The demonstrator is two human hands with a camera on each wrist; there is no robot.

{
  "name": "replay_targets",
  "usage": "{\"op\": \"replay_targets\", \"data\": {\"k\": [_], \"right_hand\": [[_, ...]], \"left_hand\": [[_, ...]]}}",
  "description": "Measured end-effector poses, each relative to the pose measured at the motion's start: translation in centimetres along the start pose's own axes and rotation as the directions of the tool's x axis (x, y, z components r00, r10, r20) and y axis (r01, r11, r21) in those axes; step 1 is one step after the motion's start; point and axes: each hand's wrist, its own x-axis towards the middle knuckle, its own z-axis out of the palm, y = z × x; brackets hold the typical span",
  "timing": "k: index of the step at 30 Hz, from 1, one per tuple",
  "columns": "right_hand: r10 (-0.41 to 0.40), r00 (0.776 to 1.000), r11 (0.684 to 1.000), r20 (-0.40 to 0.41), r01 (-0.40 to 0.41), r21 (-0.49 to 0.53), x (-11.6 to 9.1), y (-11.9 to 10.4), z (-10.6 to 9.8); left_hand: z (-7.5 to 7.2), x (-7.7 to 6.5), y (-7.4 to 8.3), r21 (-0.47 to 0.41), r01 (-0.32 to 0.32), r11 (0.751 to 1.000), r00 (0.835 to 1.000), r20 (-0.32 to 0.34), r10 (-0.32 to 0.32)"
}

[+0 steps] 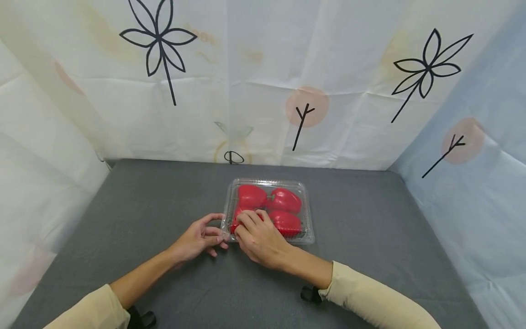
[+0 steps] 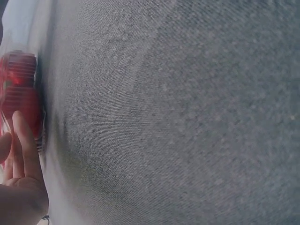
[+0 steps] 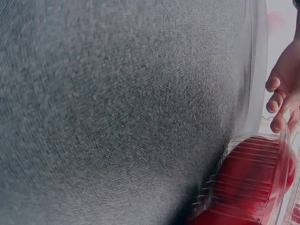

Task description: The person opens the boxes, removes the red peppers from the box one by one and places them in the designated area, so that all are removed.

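A clear plastic clamshell container (image 1: 307, 214) sits on the grey cloth, with several red bell peppers (image 1: 284, 200) inside. My left hand (image 1: 203, 235) holds the container's front left corner, the thumb on the rim. In the right wrist view, fingers of that left hand (image 3: 283, 103) meet the ribbed container's (image 3: 243, 164) edge. Above the front left pepper, my right hand (image 1: 263, 240) touches the container with bent fingers. Its fingertips are hidden, so whether they pinch the rim or press on it is unclear. The right wrist view does not show the right hand.
Grey cloth (image 1: 361, 237) covers the table around the container. White patterned curtains (image 1: 263, 68) hang behind the table and along its sides. A black band (image 1: 311, 294) is on the right wrist, and another black band (image 1: 141, 318) on the left.
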Motion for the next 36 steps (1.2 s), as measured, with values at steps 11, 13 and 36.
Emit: {"op": "replay_targets", "data": {"k": [11, 13, 36], "right_hand": [[-0.015, 1.0, 0.999, -0.026, 0.016, 0.036, 0.0, 0.0, -0.3], [-0.018, 1.0, 0.998, -0.025, 0.019, 0.052, 0.0, 0.0, -0.3], [0.109, 0.99, 0.994, -0.086, -0.107, 0.02, -3.3, 1.7, -2.2]], "left_hand": [[-0.8, 0.0, 0.6, 0.047, 0.121, 0.992, 0.991, -0.067, -0.118], [-0.8, 0.1, 0.6, 0.052, 0.123, 0.991, 0.988, -0.099, -0.117], [0.1, 0.3, 1.6, 0.017, 0.144, 0.989, 0.977, -0.16, -0.14]]}}
